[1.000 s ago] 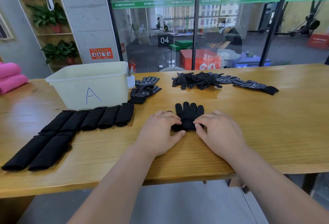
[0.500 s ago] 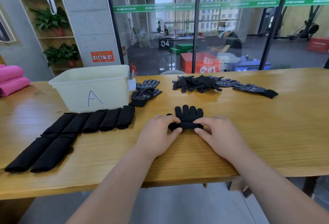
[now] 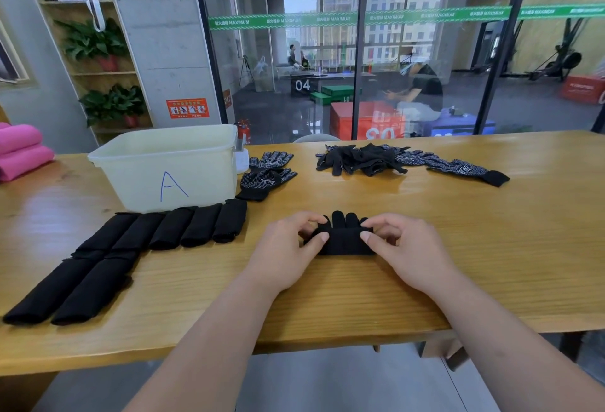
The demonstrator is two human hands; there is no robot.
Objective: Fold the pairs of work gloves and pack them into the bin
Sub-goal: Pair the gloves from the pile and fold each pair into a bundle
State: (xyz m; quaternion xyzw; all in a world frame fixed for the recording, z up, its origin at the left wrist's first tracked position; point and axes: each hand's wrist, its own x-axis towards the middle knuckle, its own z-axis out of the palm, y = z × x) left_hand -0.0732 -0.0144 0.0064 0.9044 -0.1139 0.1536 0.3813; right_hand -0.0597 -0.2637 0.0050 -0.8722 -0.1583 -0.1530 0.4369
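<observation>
While half-rolled, gloves (image 3: 342, 241) between both grips (image 3: 286, 249) (image 3: 411, 249)

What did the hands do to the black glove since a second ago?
The left hand and right hand rolled the glove pair further toward its fingertips, so less of the glove's fingers shows. Both hands now pinch the ends of the roll. The bin, the folded gloves and the loose gloves stayed put.
</observation>
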